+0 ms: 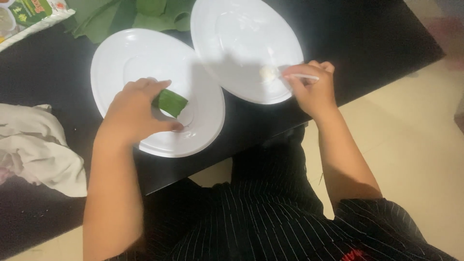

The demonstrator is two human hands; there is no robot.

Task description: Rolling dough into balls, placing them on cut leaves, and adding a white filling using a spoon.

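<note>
On the black table (367,34), at about ten o'clock from where the person is sitting, the left hand (133,108) is pinching a folded green leaf parcel (170,102) between thumb and fingers, pressing it down onto the near white plate (121,58). The parcel is lying just right of that plate's middle, its free end pointing toward four o'clock.

At about one o'clock, the right hand (313,89) is closing around a thin white stick (302,77), perhaps a small spoon or spatula, whose tip is reaching toward nine o'clock and touching a small pale dab of paste (267,73) on the second white plate (232,29). That plate is overlapping the first one's right rim.

To me this looks like the filling stage: one hand is keeping the leaf steady while the other is gathering paste. The next move would call for lifting a little paste cleanly and carrying it across to the leaf without letting the fold spring open.

More loose green leaves (121,17) are lying at twelve o'clock, a printed packet (29,14) at eleven, and a crumpled white cloth (38,150) at nine.
</note>
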